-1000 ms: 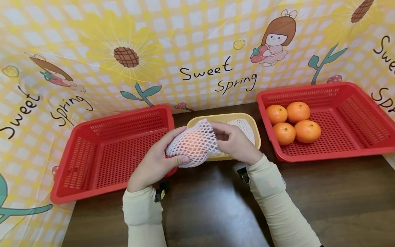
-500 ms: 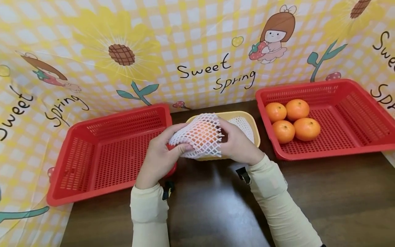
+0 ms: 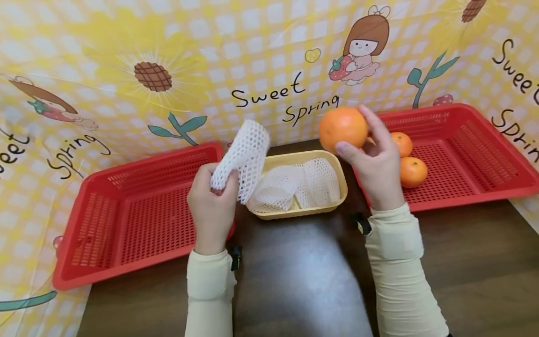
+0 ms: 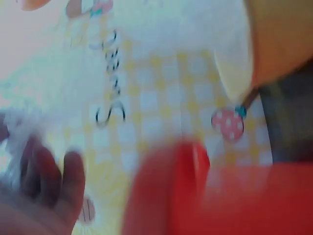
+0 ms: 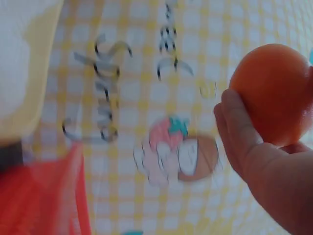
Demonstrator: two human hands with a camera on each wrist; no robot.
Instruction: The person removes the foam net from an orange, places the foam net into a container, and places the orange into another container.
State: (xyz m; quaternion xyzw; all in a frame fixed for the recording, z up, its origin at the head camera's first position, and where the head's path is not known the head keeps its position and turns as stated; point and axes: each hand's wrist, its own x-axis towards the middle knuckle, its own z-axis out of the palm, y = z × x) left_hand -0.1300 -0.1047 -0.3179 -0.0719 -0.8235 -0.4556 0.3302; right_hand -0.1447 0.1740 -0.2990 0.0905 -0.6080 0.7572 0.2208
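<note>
My right hand (image 3: 375, 164) grips a bare orange (image 3: 343, 128) between thumb and fingers, raised near the left side of the right red basket (image 3: 459, 201). The right wrist view shows the same orange (image 5: 271, 93) against the patterned cloth. My left hand (image 3: 214, 201) pinches a white foam net sleeve (image 3: 244, 157) by its lower end; the sleeve is limp, with no fruit in it. It hangs beside the yellow tray (image 3: 301, 214), where more white foam net sleeves (image 3: 317, 182) lie. In the blurred left wrist view the left hand (image 4: 44, 186) shows at the lower left.
Inside the right basket sit oranges (image 3: 412, 172), partly hidden behind my right hand. A left red basket (image 3: 80, 234) stands on the brown table (image 3: 303, 281), its perforated floor showing. Behind everything rises a yellow checked cloth (image 3: 269, 56).
The orange has come out of the foam net sleeve. My right hand has carried it up and to the right, while my left hand keeps the sleeve, raised slightly on the left.
</note>
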